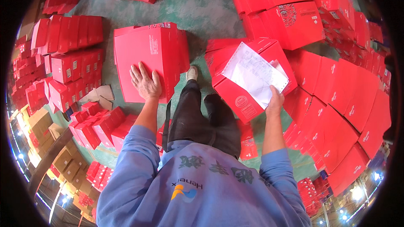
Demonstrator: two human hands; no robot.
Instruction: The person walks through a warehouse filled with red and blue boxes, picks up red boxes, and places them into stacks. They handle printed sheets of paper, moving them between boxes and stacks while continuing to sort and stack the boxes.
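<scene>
My left hand (145, 82) lies flat on a red cardboard box (134, 50), fingers a little apart and gripping nothing. That box tops a stack, and small printed text shows near its far edge. In my right hand (275, 101) are white paper sheets (252, 67), pinched at their near right corner. One sheet has perforated edges and bears writing, too small to read. Beneath the papers is another red box (249, 101) with a round printed mark; whether the hand also touches it, I cannot tell.
Red boxes (334, 123) are stacked closely on the right, with more red boxes (290, 22) at the far right. Further red stacks (75, 63) stand on the left, near brown cartons (71, 167). Between the stacks runs a green floor (195, 15); my shoe (192, 73) is beside the left box.
</scene>
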